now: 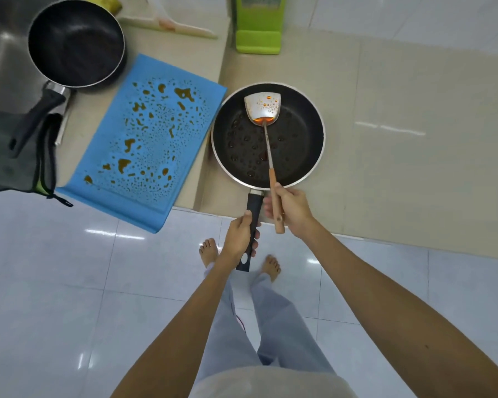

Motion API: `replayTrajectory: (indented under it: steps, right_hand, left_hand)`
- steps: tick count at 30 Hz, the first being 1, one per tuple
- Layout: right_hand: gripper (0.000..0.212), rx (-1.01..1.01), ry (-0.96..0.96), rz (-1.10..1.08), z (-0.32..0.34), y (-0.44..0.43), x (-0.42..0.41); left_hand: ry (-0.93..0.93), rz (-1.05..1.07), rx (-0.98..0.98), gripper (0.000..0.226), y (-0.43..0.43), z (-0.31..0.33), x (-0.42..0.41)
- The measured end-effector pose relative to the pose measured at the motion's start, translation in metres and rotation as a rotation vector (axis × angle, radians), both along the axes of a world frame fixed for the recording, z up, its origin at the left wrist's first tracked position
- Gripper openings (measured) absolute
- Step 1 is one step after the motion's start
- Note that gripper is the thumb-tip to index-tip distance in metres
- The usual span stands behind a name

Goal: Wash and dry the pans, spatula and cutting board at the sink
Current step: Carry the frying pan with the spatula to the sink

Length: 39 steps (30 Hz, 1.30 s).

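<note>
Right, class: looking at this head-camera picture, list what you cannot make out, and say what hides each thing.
All in the head view:
Sink: cut off by the left and top edges.
Grey cloth: cut by the left edge, partly under the small pan handle.
Green stand: top cropped.
Frying pan handle: middle hidden by the left hand.

Centre frame: L hand grips handle of frying pan; R hand holds spatula, blade in pan. Blue cutting board w/ brown drops, left. 2nd pan upper left.
</note>
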State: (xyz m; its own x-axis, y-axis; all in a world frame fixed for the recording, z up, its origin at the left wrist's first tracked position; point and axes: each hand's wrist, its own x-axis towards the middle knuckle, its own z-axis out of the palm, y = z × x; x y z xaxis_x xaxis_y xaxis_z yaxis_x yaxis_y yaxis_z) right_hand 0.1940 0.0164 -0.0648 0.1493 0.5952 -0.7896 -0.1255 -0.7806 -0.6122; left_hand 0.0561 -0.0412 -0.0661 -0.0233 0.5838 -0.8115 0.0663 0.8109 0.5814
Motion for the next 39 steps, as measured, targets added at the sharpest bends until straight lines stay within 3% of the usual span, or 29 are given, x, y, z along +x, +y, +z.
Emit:
replayTrajectory:
  steps: [7,16,24,32,39]
  right_hand:
    - [0.041,0.027,-0.090,-0.068,0.010,-0.007,0.003]
    - [0.035,0.067,-0.181,-0.061,0.054,-0.020,0.041]
    - [0.032,0.222,-0.264,0.054,0.151,-0.003,0.051]
    - [0.036,0.335,-0.289,0.198,0.230,0.022,0.002]
    - [0.048,0.402,-0.253,0.330,0.252,0.040,-0.099]
  left_hand:
    - [0.294,-0.069,0.126,0.049,-0.004,0.009,0.018]
    - [0.219,-0.162,0.124,0.047,0.001,0.052,0.030]
    - [0.190,-0.189,0.242,0.053,0.027,0.131,0.019]
    - [0.182,-0.116,0.311,0.048,0.041,0.205,-0.052]
    - [0.228,-0.078,0.364,0.047,0.042,0.230,-0.160]
